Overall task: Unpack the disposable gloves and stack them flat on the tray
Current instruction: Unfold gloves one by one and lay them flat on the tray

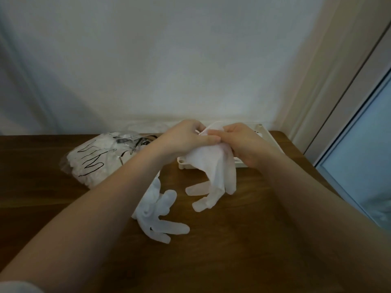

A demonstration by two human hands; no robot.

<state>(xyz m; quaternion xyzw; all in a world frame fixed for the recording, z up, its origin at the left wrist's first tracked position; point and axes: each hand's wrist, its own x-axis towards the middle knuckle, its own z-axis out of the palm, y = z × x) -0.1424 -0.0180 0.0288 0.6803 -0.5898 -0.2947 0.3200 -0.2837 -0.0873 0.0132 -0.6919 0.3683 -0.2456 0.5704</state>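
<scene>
While both my hands meet above the far side of the table (63,208), my left hand (186,138) and right hand (243,144) pinch the cuff of one white glove (213,172), fingers closed on it; the glove hangs down, its fingertips near the wood, in front of the white tray (262,132). Tray sits at the far right edge, mostly hidden behind my hands, contents unclear. Second glove (160,214) lies loose and crumpled on the table under my left forearm. Clear bag (95,159) of gloves, black hand outline printed on it, lies at far left.
</scene>
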